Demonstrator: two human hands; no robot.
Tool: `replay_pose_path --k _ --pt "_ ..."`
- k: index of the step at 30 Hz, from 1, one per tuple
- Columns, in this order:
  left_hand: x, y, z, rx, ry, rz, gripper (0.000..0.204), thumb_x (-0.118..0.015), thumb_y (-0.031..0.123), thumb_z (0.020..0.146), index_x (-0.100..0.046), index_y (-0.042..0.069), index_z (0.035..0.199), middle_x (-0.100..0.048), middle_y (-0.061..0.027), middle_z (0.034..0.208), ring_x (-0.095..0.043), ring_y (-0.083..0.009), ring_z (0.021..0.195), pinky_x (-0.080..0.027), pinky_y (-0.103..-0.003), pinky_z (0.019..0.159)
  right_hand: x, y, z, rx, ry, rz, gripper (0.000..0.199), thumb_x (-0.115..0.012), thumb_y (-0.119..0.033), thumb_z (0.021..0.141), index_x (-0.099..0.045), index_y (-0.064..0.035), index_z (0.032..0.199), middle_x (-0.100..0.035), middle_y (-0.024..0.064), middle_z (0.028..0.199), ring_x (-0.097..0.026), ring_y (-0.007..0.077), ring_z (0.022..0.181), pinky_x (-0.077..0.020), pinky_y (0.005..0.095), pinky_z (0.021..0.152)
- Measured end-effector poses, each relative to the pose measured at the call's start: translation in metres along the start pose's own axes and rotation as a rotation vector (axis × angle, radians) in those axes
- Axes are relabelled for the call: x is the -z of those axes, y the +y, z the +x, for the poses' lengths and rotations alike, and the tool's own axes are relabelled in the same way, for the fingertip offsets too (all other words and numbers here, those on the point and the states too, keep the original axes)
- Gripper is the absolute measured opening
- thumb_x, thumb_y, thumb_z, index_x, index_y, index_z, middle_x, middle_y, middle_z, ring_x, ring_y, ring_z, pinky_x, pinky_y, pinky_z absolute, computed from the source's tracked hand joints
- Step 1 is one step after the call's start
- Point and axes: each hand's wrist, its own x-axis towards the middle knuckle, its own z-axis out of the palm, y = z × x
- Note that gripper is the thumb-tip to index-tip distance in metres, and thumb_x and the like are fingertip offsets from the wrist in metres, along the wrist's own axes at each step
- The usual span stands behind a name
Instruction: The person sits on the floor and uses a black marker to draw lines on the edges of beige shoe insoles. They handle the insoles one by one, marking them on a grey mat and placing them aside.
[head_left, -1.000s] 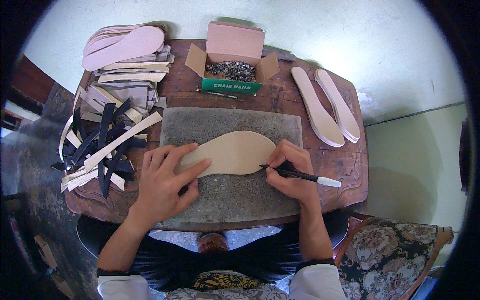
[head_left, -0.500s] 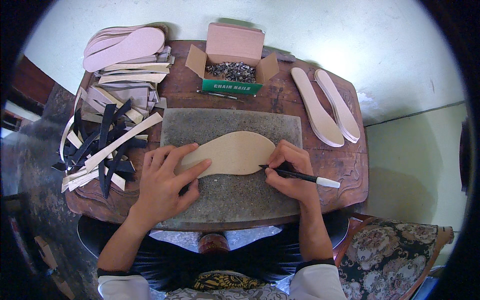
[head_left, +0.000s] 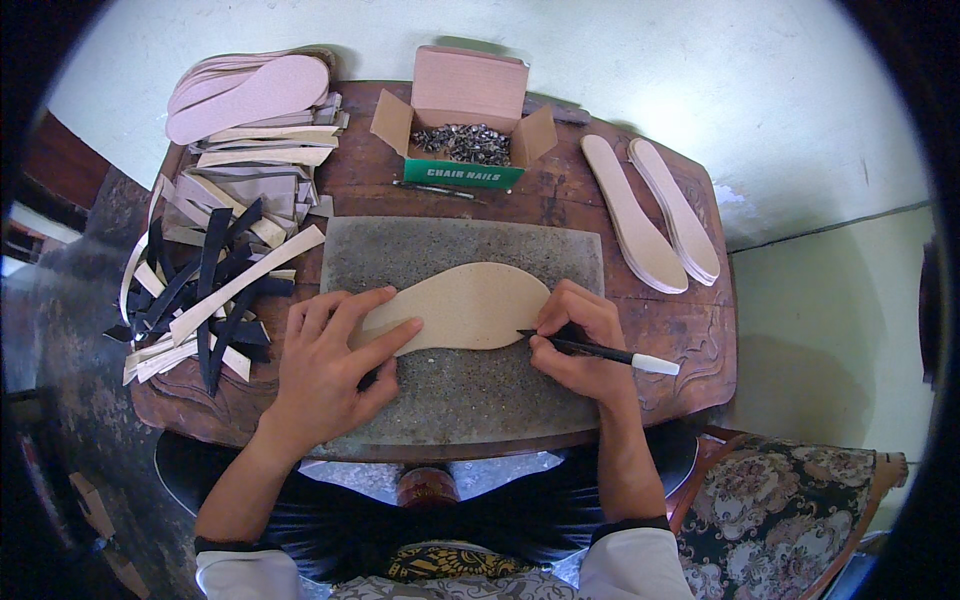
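A beige insole (head_left: 470, 305) lies flat on a grey stone slab (head_left: 450, 400) before me, its wide end to the right. My left hand (head_left: 340, 350) rests on its narrow end with fingers spread, pressing it down and covering that end. Pinched in my right hand (head_left: 582, 335) is a black marker (head_left: 600, 350) with a white end pointing right. Its dark tip touches the insole close to the lower right edge.
Behind the slab stands an open green box of nails (head_left: 462, 145). To the left are stacked pinkish insoles (head_left: 250, 100) above loose black and cream strips (head_left: 215, 290). Two stacks of insoles (head_left: 640, 220) lie at the right on the carved wooden table (head_left: 680, 340).
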Motion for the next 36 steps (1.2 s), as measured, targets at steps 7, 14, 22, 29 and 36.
replay_pose_path --k 7,14,22,29,36 --pt "-0.001 -0.0004 -0.0006 0.0 0.003 -0.007 0.053 -0.074 0.016 0.072 -0.076 0.024 0.125 -0.062 -0.0069 0.139 -0.055 -0.0313 0.117 -0.041 -0.046 0.099 -0.001 0.0012 0.0004 0.012 -0.002 0.016 0.02 -0.074 0.004 0.067 -0.056 -0.0015 0.074 -0.062 0.0088 0.078 -0.063 0.0189 0.071 -0.0489 0.0304 0.065" --pt "-0.0009 -0.0009 -0.0003 -0.008 0.008 0.001 0.053 -0.075 0.018 0.072 -0.075 0.025 0.125 -0.062 -0.0058 0.138 -0.055 -0.0307 0.116 -0.041 -0.045 0.098 0.0 -0.0014 0.0007 -0.005 -0.003 0.011 0.02 -0.074 0.004 0.067 -0.056 -0.0016 0.074 -0.062 0.0083 0.078 -0.063 0.0186 0.073 -0.0487 0.0308 0.065" --pt "-0.0003 -0.0008 -0.0001 -0.01 -0.008 0.008 0.054 -0.075 0.018 0.073 -0.075 0.025 0.126 -0.062 -0.0065 0.137 -0.055 -0.0312 0.116 -0.041 -0.046 0.098 0.0064 -0.002 0.0017 0.066 0.066 0.019 0.02 -0.074 0.002 0.071 -0.056 -0.0017 0.079 -0.06 0.0069 0.078 -0.062 0.0171 0.07 -0.0474 0.0296 0.063" --pt "-0.0007 -0.0004 0.0002 -0.01 -0.009 -0.004 0.053 -0.075 0.018 0.073 -0.075 0.023 0.125 -0.062 -0.007 0.137 -0.055 -0.0309 0.117 -0.041 -0.045 0.098 0.007 -0.002 0.0012 0.047 0.069 0.024 0.02 -0.074 0.002 0.071 -0.056 -0.0015 0.079 -0.06 0.0071 0.078 -0.061 0.0165 0.07 -0.0472 0.0293 0.062" --pt "-0.0006 -0.0008 -0.0006 -0.012 -0.003 -0.003 0.053 -0.075 0.018 0.073 -0.075 0.024 0.125 -0.061 -0.0068 0.138 -0.055 -0.0305 0.117 -0.04 -0.046 0.099 0.0084 -0.0004 0.0006 0.02 0.049 0.02 0.019 -0.073 0.001 0.071 -0.056 -0.0014 0.078 -0.06 0.0068 0.078 -0.062 0.0166 0.071 -0.0471 0.0292 0.063"
